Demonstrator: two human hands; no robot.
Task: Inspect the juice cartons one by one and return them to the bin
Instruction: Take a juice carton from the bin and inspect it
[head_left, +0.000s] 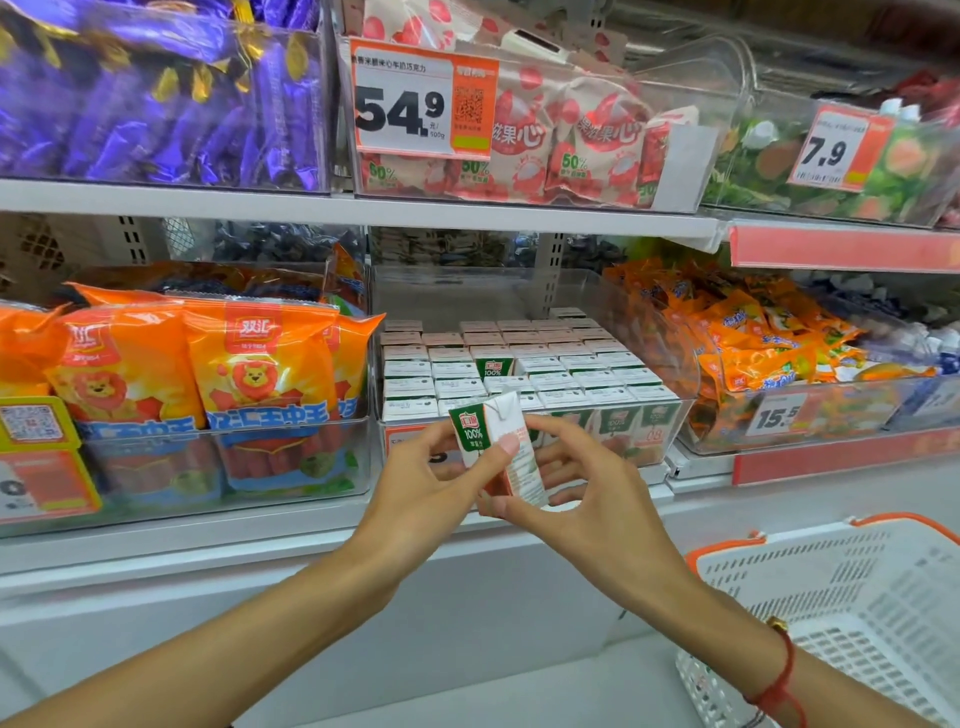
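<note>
Gripping boxy paper carton, both hands.

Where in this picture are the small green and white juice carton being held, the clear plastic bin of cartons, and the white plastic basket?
small green and white juice carton (475, 434), head view, green front face.
clear plastic bin (688, 384), head view, right wall.
white plastic basket (852, 587), head view, slotted side wall.
</note>
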